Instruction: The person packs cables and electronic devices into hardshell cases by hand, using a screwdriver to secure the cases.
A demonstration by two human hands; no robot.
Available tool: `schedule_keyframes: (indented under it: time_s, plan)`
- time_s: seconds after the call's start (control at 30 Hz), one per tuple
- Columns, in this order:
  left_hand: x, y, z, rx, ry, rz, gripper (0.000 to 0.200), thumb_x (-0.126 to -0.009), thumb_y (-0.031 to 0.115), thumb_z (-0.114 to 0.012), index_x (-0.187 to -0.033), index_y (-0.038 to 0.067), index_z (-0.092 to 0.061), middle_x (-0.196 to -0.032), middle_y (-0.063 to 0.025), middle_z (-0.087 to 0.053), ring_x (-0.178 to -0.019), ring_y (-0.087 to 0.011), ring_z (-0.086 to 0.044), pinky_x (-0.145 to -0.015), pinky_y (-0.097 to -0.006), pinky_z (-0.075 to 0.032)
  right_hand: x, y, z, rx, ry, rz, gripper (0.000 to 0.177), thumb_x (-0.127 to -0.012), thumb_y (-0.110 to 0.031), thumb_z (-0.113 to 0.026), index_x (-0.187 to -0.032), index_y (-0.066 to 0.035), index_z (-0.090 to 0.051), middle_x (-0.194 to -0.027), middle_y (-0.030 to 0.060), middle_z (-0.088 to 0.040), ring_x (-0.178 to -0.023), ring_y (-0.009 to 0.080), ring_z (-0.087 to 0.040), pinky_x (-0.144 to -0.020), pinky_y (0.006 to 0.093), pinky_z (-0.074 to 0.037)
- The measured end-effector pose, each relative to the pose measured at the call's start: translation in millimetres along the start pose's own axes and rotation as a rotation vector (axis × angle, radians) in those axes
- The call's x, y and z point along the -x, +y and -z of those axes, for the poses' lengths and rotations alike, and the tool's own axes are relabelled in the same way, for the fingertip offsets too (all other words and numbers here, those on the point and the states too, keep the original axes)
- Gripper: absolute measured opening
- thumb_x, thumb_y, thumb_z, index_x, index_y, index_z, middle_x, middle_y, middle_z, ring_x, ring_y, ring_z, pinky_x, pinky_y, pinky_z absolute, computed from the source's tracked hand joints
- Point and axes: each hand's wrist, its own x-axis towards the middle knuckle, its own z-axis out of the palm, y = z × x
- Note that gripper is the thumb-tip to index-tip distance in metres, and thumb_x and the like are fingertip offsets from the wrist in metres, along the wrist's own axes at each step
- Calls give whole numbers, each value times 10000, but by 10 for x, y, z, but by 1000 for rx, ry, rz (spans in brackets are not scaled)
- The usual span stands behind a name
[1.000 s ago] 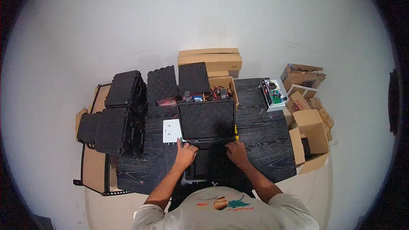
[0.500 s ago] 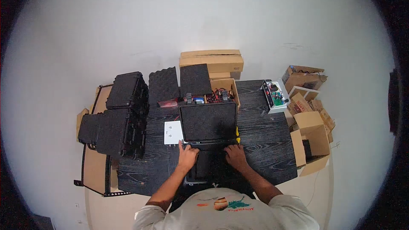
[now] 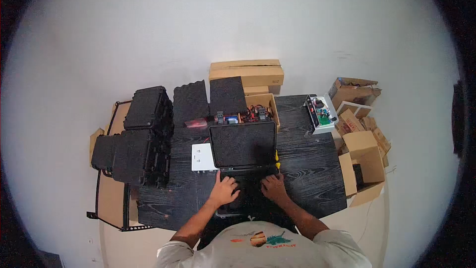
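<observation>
A black hard case (image 3: 243, 144) stands in front of me with its foam-lined lid raised. My left hand (image 3: 225, 190) lies palm down over the left side of the dark case base (image 3: 248, 196), fingers spread forward and thumb apart. On the right side of the base, my right hand (image 3: 273, 187) rests palm down with its fingers extended. Neither hand visibly holds anything, though the undersides of both are hidden. Just left of the lid lies a white box (image 3: 202, 158) with two round marks. A yellow-handled tool (image 3: 277, 159) pokes out at the lid's right edge.
Black cases (image 3: 141, 154) are stacked at the left. Behind the lid are dark foam sheets (image 3: 191, 100) and a carton of red and black cables (image 3: 271, 104). A white enclosure with a green circuit board (image 3: 323, 115) sits back right. An open cardboard box (image 3: 364, 144) is beyond the table's right edge.
My left hand has moved right and slightly toward me, farther over the case base. My right hand has shifted a little toward me. The raised lid keeps its position.
</observation>
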Motion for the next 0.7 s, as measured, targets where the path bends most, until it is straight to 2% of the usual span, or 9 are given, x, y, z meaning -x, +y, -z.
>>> schedule_keyframes:
  time_s: [0.1,0.2,0.3,0.37,0.43,0.53,0.57,0.67,0.7]
  plan:
    - [17,-47,-49,83,84,-22,288,-900,334,-719,-1066,103,-762,-1069,-60,-678,-1097,-268,-630,-1221,-683,-238,3,-69,28,-25,-5,-4,272,-824,-182,-764,-1084,-110,-729,-977,55,-688,-972,251,-671,-1042,563,-383]
    - [43,-203,-40,170,192,-48,258,-886,278,-733,-1064,91,-748,-1101,-81,-682,-1119,-291,-629,-1207,-673,-267,24,-39,38,-74,13,25,248,-828,-178,-755,-1067,-114,-737,-929,60,-717,-915,251,-695,-1039,552,-384]
    - [56,-483,18,211,479,200,264,-868,197,-739,-1102,77,-713,-1085,-100,-680,-1113,-336,-627,-1181,-656,-304,46,-17,-16,-98,19,9,223,-824,-167,-747,-1039,-108,-742,-899,73,-743,-867,254,-717,-1033,551,-391]
    - [50,-765,-47,239,696,385,395,-848,111,-738,-1221,36,-634,-1195,-200,-624,-1185,-433,-568,-1155,-568,-360,62,14,-98,-156,27,-18,211,-823,-164,-741,-1025,-100,-743,-894,85,-756,-859,259,-728,-1034,553,-394]
    - [32,-1074,-89,227,745,552,432,-848,130,-771,-1232,9,-616,-1281,-227,-583,-1228,-440,-544,-1140,-514,-386,47,6,-87,-141,-5,-23,217,-824,-172,-737,-1027,-95,-741,-883,91,-754,-857,266,-731,-1044,563,-392]
    - [66,-1480,-434,290,784,697,454,-838,153,-818,-1211,-9,-616,-1338,-215,-566,-1248,-428,-548,-1105,-479,-427,44,25,-127,-137,18,-6,231,-830,-185,-731,-1039,-87,-736,-882,100,-754,-872,279,-734,-1065,577,-383]
    - [90,-1539,-492,359,789,698,435,-837,151,-827,-1190,-7,-627,-1327,-214,-578,-1242,-419,-559,-1092,-471,-441,57,47,-167,-137,38,2,236,-833,-190,-728,-1044,-84,-734,-884,103,-755,-880,284,-735,-1074,582,-379]
    - [102,-1654,-620,507,788,693,366,-834,140,-847,-1118,4,-659,-1292,-211,-616,-1224,-390,-592,-1067,-446,-470,35,16,-84,-99,-99,-80,239,-846,-192,-716,-1056,-78,-730,-881,106,-755,-880,295,-734,-1097,590,-361]
    - [123,-1746,-732,512,782,692,335,-834,133,-849,-1088,11,-668,-1279,-209,-630,-1219,-380,-604,-1067,-438,-473,39,25,-93,-120,-56,-69,233,-854,-196,-709,-1053,-76,-728,-882,108,-755,-888,299,-733,-1104,592,-355]
